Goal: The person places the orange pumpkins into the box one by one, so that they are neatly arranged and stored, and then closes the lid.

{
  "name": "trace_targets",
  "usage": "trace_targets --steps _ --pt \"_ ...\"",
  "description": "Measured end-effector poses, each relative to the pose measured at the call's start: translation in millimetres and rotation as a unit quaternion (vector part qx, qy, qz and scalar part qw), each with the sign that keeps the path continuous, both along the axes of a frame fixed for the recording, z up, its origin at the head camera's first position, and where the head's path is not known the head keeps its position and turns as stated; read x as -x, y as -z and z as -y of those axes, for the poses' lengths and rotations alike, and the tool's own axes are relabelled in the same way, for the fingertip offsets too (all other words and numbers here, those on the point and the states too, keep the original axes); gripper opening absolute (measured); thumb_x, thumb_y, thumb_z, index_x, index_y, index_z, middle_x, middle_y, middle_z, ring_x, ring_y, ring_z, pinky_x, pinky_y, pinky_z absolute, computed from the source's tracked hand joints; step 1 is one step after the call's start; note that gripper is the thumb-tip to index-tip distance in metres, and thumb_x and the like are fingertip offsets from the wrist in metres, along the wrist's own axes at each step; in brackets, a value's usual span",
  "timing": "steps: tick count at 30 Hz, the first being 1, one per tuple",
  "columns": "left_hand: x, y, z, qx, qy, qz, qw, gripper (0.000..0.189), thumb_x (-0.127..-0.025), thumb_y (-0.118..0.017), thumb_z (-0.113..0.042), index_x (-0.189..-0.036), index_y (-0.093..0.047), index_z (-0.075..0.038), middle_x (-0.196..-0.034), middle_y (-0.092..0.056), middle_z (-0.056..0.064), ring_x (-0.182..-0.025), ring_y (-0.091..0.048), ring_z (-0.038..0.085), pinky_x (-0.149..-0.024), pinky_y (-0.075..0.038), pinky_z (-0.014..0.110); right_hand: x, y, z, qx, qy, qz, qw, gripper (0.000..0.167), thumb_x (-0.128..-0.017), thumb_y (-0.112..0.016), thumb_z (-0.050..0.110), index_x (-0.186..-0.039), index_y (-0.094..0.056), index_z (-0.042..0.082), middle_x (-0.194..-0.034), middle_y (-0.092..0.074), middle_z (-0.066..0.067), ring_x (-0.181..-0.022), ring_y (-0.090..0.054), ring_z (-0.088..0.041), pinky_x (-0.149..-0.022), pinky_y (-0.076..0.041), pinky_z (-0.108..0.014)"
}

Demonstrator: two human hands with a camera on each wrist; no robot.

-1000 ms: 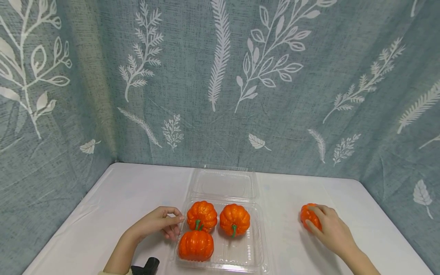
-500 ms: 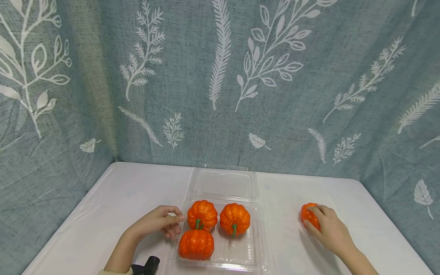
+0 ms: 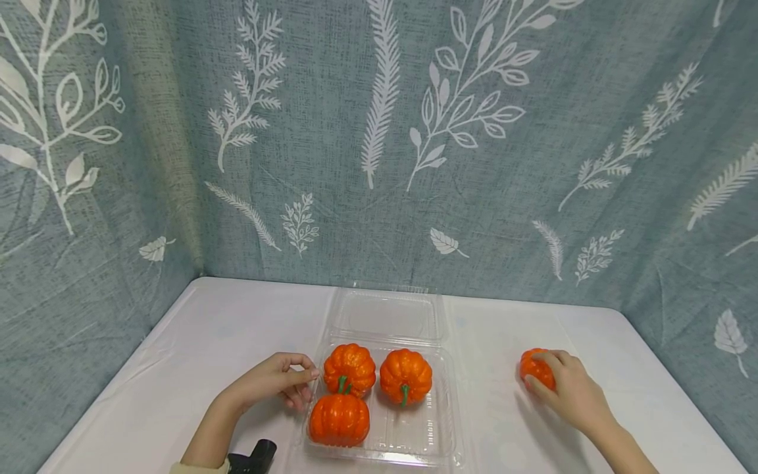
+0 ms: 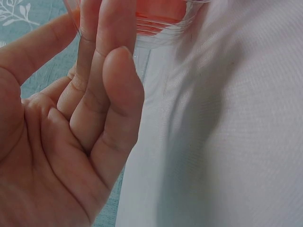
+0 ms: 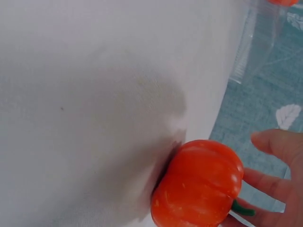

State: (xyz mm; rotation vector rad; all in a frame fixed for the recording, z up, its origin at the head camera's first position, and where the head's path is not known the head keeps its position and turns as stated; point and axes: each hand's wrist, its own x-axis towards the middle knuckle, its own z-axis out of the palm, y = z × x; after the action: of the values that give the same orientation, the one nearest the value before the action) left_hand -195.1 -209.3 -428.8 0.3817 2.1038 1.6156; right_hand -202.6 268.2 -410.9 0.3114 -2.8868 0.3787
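The right grip point(image 3: 571, 394) is loose over a ribbed, glossy orange pumpkin point(image 5: 199, 187); left grip point(image 3: 279, 380) is unclear.

No readable text, label, brand, number or sign in any view. Clear plastic container point(image 3: 410, 431): small pale marks point(image 3: 429, 433) inside, toward its right edge; too small to tell whether lettering or moulding. Curtain point(image 3: 331, 118): white leaf and sprig prints, no legible characters.

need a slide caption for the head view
Three orange pumpkins in an open clear container, left hand beside it, right hand at a fourth pumpkin off to the right.
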Motion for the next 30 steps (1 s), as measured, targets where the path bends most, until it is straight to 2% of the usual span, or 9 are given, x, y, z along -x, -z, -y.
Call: trace_targets --steps 6,17,22,30 --pt "0.2 -0.4 0.0 -0.003 0.001 0.002 1.0000 0.032 -0.093 -0.055 -0.025 -0.095 -0.057 0.006 -0.067 -0.065 0.004 -0.054 -0.062 0.012 -0.054 -0.050 0.028 2.9 0.2 -1 0.007 0.027 0.012 0.9996 0.050 -0.073 -0.075 0.034 -0.110 -0.060 0.005 -0.108 -0.056 -0.019 -0.093 -0.054 -0.035 -0.064 -0.050 -0.051" --pt "0.7 -1.5 -0.5 0.004 -0.003 0.001 1.0000 0.031 -0.092 -0.056 -0.026 -0.094 -0.057 0.005 -0.067 -0.065 0.004 -0.055 -0.063 0.012 -0.054 -0.050 0.028 9.3 3.9 -5 0.007 0.052 0.007 0.9986 0.056 -0.060 -0.084 0.027 -0.105 -0.057 0.007 -0.104 -0.055 -0.021 -0.090 -0.054 -0.036 -0.065 -0.050 -0.053" --pt "0.9 -1.5 -0.4 0.004 -0.001 -0.001 1.0000 0.031 -0.092 -0.055 -0.025 -0.094 -0.057 0.006 -0.067 -0.066 0.004 -0.054 -0.063 0.012 -0.054 -0.050 0.027 12.7 6.1 -6 0.005 0.055 0.007 0.9984 0.060 -0.059 -0.085 0.030 -0.106 -0.056 0.006 -0.104 -0.054 -0.022 -0.090 -0.053 -0.037 -0.066 -0.049 -0.054" --pt "0.6 -1.5 0.2 0.004 -0.001 0.001 1.0000 0.030 -0.093 -0.054 -0.024 -0.094 -0.057 0.005 -0.067 -0.066 0.004 -0.054 -0.063 0.012 -0.054 -0.051 0.028 12.5 9.5 -6 0.008 0.058 -0.013 0.9982 0.060 -0.060 -0.083 0.022 -0.110 -0.055 0.005 -0.106 -0.055 -0.022 -0.092 -0.052 -0.038 -0.068 -0.048 -0.057"
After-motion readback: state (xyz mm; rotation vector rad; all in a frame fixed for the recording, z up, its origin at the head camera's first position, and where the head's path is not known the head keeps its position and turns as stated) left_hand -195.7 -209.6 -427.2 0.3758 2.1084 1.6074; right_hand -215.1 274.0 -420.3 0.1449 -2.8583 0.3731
